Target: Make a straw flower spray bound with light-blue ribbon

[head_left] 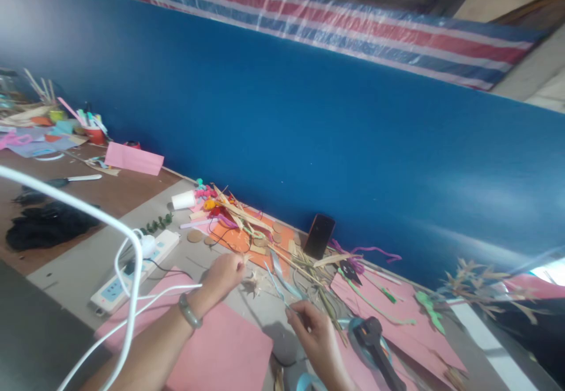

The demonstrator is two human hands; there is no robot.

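My left hand (223,278), with a green-grey bangle (189,312) at the wrist, is closed above the grey tabletop. A pale bit shows at its fingertips, but I cannot make out what it is. Just right of it lies a small straw-coloured dried tuft (252,285). My right hand (310,331) pinches a thin light blue strip (277,285) between thumb and fingers, and the strip points up and to the left. Behind it lies a wider pale blue ribbon (286,279). Pink sheets (220,350) lie below my left hand.
A white cable (140,255) loops across the left foreground beside a power strip (136,270). Dried stalks (241,208) lie heaped on orange paper (238,239). A phone (319,236) leans on the blue partition (282,114). A black-handled tool (375,344) lies at right.
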